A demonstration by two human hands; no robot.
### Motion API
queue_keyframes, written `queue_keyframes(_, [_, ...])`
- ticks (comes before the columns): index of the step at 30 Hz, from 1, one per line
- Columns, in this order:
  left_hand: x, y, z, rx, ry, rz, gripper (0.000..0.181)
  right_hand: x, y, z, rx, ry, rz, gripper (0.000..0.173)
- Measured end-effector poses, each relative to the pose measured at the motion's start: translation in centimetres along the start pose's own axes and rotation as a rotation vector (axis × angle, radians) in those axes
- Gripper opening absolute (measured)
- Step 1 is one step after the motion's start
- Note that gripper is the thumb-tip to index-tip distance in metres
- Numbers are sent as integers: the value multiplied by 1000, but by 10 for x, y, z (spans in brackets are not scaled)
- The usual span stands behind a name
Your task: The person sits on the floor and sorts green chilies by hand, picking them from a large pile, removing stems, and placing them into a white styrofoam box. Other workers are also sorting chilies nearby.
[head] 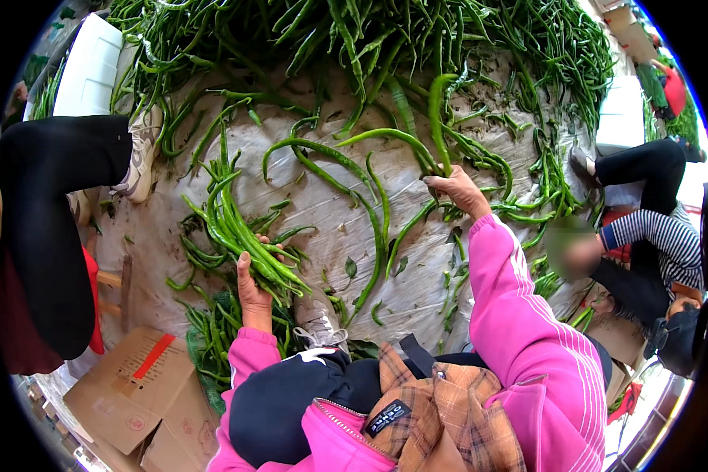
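Note:
My left hand holds a bundle of long green chili peppers, their tips pointing up and away from me. Out in front to the right, my right hand grips a few curved green peppers by their lower ends. Between the hands, several long peppers lie loose on a pale plastic sheet. A large heap of green peppers rises at the far side. Smaller peppers and leaf scraps lie about the sheet and below my left hand.
Below my left forearm stand a green mesh bag of peppers and a cardboard box. A person's black-clad leg is at the left. Another person in a striped sleeve sits at the right. White foam boxes stand at both sides.

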State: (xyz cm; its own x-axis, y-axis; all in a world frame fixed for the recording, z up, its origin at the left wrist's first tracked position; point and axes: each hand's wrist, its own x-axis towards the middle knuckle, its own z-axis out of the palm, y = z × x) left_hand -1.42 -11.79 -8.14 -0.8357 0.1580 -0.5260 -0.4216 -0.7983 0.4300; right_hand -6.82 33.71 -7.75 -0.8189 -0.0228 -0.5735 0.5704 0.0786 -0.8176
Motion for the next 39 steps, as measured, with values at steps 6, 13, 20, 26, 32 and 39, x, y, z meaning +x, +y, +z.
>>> queue_keyframes(6, [4, -3, 2, -21, -5, -6, 49, -11, -47, 11, 292, -221, -123, 27])
queue_keyframes(13, [1, 1, 0, -39, 17, -18, 47, 21, -86, 87, 168, -345, -239, 24])
queue_keyframes(20, [3, -3, 1, 75, 14, 42, 51, 54, -32, 191, -870, 194, -315, 18])
queue_keyframes(26, [-2, 2, -9, 71, 12, 20, 51, 50, 0, 187, -660, 113, -332, 17])
queue_keyframes(32, [-2, 2, -5, 26, 13, 28, 52, 32, -92, 140, 367, -316, 67, 21])
queue_keyframes(39, [-1, 2, 5, 61, -20, 51, 54, 28, -104, 88, 638, -499, 172, 12])
